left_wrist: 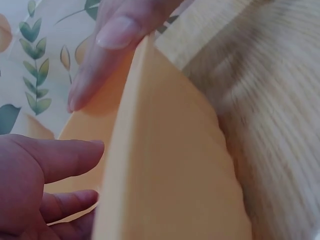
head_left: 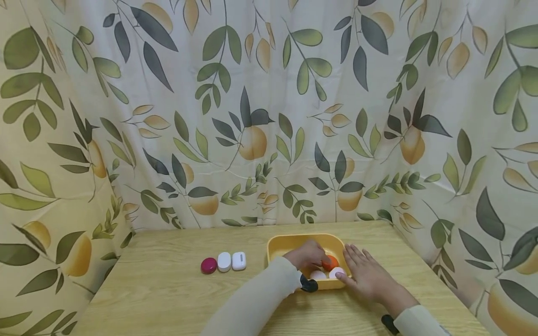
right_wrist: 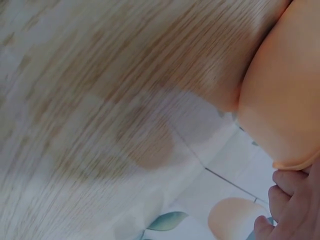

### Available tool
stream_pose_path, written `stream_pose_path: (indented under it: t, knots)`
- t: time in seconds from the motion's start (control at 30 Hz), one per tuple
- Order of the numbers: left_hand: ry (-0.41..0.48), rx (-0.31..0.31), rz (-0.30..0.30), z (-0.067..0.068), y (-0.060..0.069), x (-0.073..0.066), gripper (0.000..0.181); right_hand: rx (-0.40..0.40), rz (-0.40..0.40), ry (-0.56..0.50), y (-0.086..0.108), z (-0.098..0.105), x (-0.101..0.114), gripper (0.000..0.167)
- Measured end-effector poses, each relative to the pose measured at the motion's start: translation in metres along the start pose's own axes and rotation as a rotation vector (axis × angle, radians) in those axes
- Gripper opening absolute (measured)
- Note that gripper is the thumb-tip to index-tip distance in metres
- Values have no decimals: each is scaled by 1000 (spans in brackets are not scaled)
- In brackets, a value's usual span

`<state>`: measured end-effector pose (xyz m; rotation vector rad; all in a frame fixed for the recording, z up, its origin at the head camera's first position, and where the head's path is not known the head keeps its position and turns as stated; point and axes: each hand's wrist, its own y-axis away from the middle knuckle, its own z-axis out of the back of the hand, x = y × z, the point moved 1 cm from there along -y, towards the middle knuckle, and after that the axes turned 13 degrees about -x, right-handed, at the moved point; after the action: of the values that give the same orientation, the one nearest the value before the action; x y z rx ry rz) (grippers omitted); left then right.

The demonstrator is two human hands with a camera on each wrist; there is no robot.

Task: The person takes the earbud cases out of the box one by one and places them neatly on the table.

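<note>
A yellow rectangular bin (head_left: 276, 246) stands on the table, holding a round orange-red case (head_left: 330, 262) and pale pink rounded items, one of them (head_left: 337, 272) at the near right corner. My left hand (head_left: 310, 255) reaches inside, fingertips beside the orange-red case. In the left wrist view, thumb and fingers (left_wrist: 75, 157) are parted behind the bin wall (left_wrist: 170, 150), and nothing shows between them. Against the bin's right side lies my right hand (head_left: 370, 277), fingers extended. Its fingers (right_wrist: 290, 200) touch the rim in the right wrist view.
Left of the bin, a magenta round case (head_left: 208, 265), a white oval case (head_left: 224, 262) and a white earbud case (head_left: 239, 261) sit in a row on the wooden table (head_left: 168, 289). A leaf-patterned curtain (head_left: 235, 177) hangs behind and at both sides.
</note>
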<state>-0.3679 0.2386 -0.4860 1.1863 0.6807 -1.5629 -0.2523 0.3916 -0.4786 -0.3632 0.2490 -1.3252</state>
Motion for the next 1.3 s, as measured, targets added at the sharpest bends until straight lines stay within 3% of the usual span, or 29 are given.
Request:
stream_pose_path:
  t: [0.27,0.6,0.7,0.8,1.03,1.3]
  knots:
    - [53,56,48,-9,0,-2,17,4,2,8,1,0,1,77]
    - [91,70,83,-14,-3,0,9,-3,5,3,2,-2,2,76]
    - [91,66,89,-15,-2,-2,17,1,4,5,1,-2,2,75]
    - [85,59,87,-16,0,-4,27,8,-2,3,1,-1,2,76]
    - [48,60,59,-19,3,-7,21,24,-8,0,2,1,2,77]
    - [53,34,41,-24,-3,-5,18,29,-7,10,1,0,0,79]
